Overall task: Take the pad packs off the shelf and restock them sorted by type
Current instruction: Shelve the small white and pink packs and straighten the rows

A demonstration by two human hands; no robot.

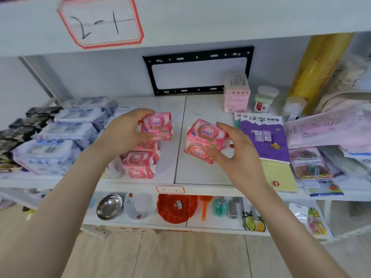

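The left hand [124, 131] grips a pink pad pack [157, 125] atop the pink stack [140, 162] near the front edge of the shelf [200, 174], while the right hand [239, 152] pinches a tilted pink pack [203, 137] above the bare middle stretch (blue-and-white packs [58, 141] crowd the left, a purple book [264, 137] the right).

Noted: your left hand [124, 130] and right hand [240, 152] are bare; both forearms likewise bare right to the view's lower edge.
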